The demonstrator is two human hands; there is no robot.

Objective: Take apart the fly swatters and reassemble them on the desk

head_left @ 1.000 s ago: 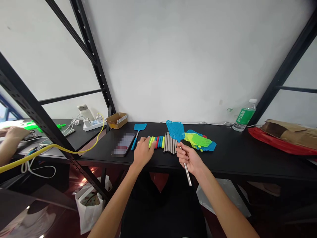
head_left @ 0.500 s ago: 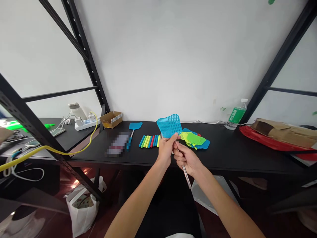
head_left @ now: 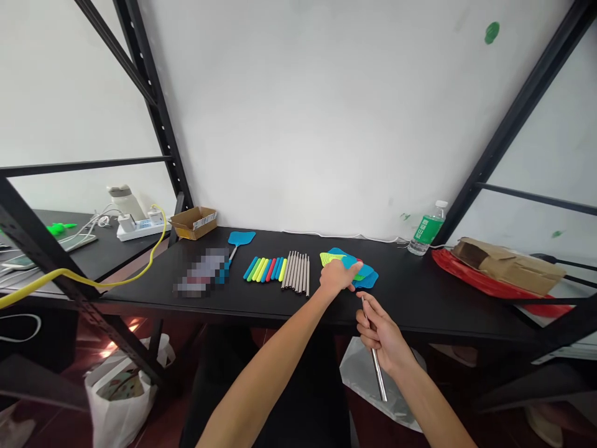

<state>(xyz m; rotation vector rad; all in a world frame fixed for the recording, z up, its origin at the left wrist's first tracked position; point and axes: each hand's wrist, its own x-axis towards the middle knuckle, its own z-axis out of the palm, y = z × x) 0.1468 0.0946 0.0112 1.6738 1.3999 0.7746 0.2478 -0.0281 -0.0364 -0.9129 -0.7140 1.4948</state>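
A row of slim grey metal rods [head_left: 295,272] lies on a long black tabletop [head_left: 429,302], with a strip of surface between the near ends and the front edge. Just left of the rods is a row of short plastic tubes in blue, yellow, green and red [head_left: 265,269]. Farther left lie a flat-headed blue plastic swatter [head_left: 241,238] and a pixelated flat item [head_left: 205,272]; an open brown cardboard box [head_left: 193,222] sits well left of the rods, towards the wall.

To the right of the rods, across a narrow gap, is a pile of flat blue, yellow and green plastic mesh pieces [head_left: 368,279]. The left hand [head_left: 334,275] is over its near left side, thumb extended across blue; I cannot tell whether the hidden fingers grip anything.

Right of the rods and nearer the person, the right hand [head_left: 380,330] has its fingers wrapped around a single shiny silver metal tube [head_left: 379,375], held at a slant, its lower end out past the front edge.

A wide span of tabletop separates the pile from a red plastic bag [head_left: 485,283] under creased brown cardboard [head_left: 513,264], well right of the rods. A green-labelled clear bottle [head_left: 426,230] stands between, towards the wall.
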